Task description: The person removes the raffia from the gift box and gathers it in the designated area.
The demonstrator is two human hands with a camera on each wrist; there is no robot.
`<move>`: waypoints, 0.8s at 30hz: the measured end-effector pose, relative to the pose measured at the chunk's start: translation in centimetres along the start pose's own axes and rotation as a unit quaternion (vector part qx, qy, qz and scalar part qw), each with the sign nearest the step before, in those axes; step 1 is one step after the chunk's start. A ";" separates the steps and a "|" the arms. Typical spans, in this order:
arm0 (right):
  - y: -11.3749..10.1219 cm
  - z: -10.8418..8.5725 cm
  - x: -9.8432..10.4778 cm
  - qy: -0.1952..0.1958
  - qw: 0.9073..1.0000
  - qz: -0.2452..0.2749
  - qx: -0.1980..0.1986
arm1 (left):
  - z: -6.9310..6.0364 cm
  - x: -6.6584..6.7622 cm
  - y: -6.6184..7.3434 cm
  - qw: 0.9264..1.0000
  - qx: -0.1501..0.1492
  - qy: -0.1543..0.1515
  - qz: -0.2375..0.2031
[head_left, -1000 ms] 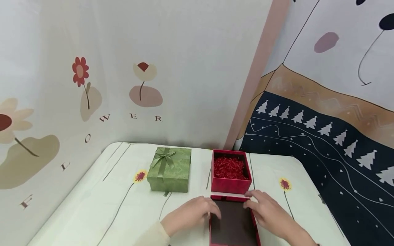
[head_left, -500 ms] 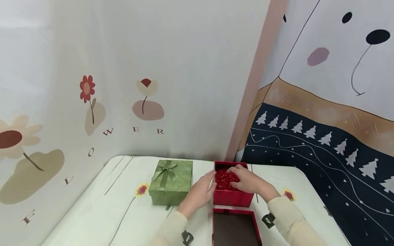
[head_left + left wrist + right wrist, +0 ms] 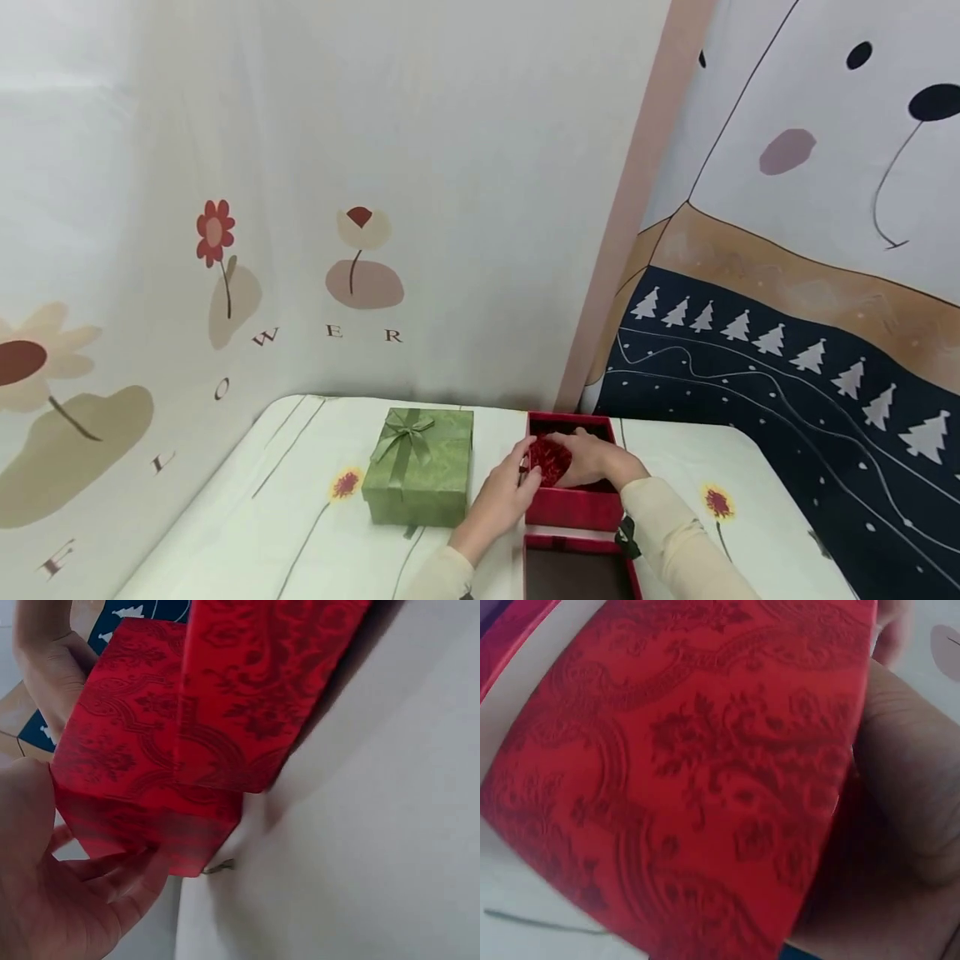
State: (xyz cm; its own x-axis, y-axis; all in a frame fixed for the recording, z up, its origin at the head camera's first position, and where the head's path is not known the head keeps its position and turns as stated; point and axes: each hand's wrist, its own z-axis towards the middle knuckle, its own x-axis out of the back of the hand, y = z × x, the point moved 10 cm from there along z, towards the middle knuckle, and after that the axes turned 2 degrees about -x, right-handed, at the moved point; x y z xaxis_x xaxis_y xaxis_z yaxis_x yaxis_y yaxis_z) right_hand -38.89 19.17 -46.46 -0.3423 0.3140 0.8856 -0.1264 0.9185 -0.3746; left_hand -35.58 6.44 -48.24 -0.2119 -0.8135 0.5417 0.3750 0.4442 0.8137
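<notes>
A red patterned gift box (image 3: 573, 510) stands at the back of the table. Inside it, red shredded paper (image 3: 549, 461) is bunched toward the left, leaving the dark inner wall bare on the right. My right hand (image 3: 591, 461) reaches into the box with thumb and fingers around the paper; the front wall hides part of it. At the left side, my left hand (image 3: 498, 500) holds the box. In the left wrist view its thumb is at the rim and its fingers lie against the outer wall. The red lid (image 3: 542, 544), dark inside, lies upturned in front.
Left of the red box stands a green gift box (image 3: 420, 471) with a ribbon bow. A white flower-print cloth (image 3: 300, 500) covers the table. Printed curtains (image 3: 480, 208) hang behind and to the right.
Both hands went from the lid forward to the red box. The left took hold of its side; the right went in and gathered the shredded paper leftward.
</notes>
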 end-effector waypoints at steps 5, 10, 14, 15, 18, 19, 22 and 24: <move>0.2 0.5 -1.0 -0.011 0.999 -0.014 -0.032 | 0.0 -0.3 -1.0 0.999 0.004 0.016 -0.033; 1.2 1.2 -2.3 -0.026 0.998 -0.010 -0.055 | -0.2 -0.6 -1.7 0.998 0.007 0.030 -0.053; 1.6 1.8 -3.1 -0.032 0.998 -0.010 -0.056 | -0.4 -0.7 -2.0 0.997 0.016 0.034 -0.066; 1.7 1.9 -3.2 -0.031 0.998 -0.013 -0.055 | -0.3 -0.7 -2.0 0.997 0.015 0.036 -0.064; 2.1 2.5 -3.4 -0.026 0.998 -0.019 -0.057 | -0.2 -0.6 -1.9 0.998 0.011 0.038 -0.057; 2.2 2.6 -3.5 -0.024 0.998 -0.020 -0.058 | -0.1 -0.6 -1.9 0.998 0.011 0.038 -0.056; 2.1 2.7 -3.5 -0.022 0.998 -0.024 -0.060 | -0.2 -0.8 -2.2 0.998 0.019 0.037 -0.054; 1.7 2.4 -3.5 -0.022 0.998 -0.025 -0.057 | -0.3 -1.0 -2.5 0.997 0.030 0.038 -0.058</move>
State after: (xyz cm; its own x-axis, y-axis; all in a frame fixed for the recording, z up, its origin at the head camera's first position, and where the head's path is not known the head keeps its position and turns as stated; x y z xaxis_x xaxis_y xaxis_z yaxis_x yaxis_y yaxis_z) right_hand -40.14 19.07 -50.85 -0.3791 0.2586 0.8885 -0.0377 0.9550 -0.2941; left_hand -36.05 6.03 -50.87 -0.1814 -0.8853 0.4281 0.2974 0.3656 0.8820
